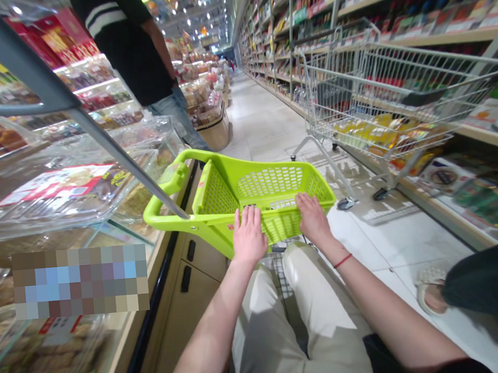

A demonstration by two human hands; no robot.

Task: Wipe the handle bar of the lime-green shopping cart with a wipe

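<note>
A lime-green plastic shopping basket (pixel 270 182) with mesh walls sits in front of me, its looped handle (pixel 164 202) reaching left. My left hand (pixel 248 235) curls over the basket's near rim. My right hand (pixel 314 218) grips the same rim further right, with a red string bracelet (pixel 343 260) on that wrist. The basket's inside looks bare where the mesh shows, though my hands and the rim hide part of it.
A wire shopping cart (pixel 380 101) holding yellow packages stands to the right. A glass display case (pixel 59 190) runs along the left. A person (pixel 135 57) stands beyond it, and another person's sandalled foot (pixel 430 293) shows at lower right. Stocked shelves (pixel 302 38) line the tiled aisle.
</note>
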